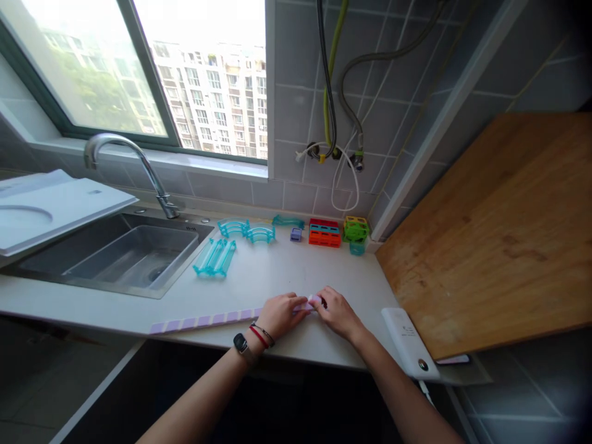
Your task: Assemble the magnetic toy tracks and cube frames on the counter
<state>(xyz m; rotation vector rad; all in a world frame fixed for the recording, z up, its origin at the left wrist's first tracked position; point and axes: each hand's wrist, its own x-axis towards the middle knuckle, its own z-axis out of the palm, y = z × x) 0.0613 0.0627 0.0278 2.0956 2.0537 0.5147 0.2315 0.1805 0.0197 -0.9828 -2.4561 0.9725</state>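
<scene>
A long strip (203,321) of lilac pieces with paler bands lies along the front edge of the white counter. Over its right part rests my left hand (283,314), fingers closed on the strip; a watch and red and dark bands circle that wrist. My right hand (333,311) pinches a small pale lilac piece (315,300) at the strip's right end, close to the left fingertips. Whether that piece is joined to the strip I cannot tell, as the fingers hide the contact.
Turquoise track-like pieces (215,258) and curved ones (260,234) lie near the sink (161,285). Behind the hands stand a small purple block (296,234), red-orange blocks (324,234) and a green-yellow stack (355,230). A white power bank (407,342) and wooden board (499,246) are right.
</scene>
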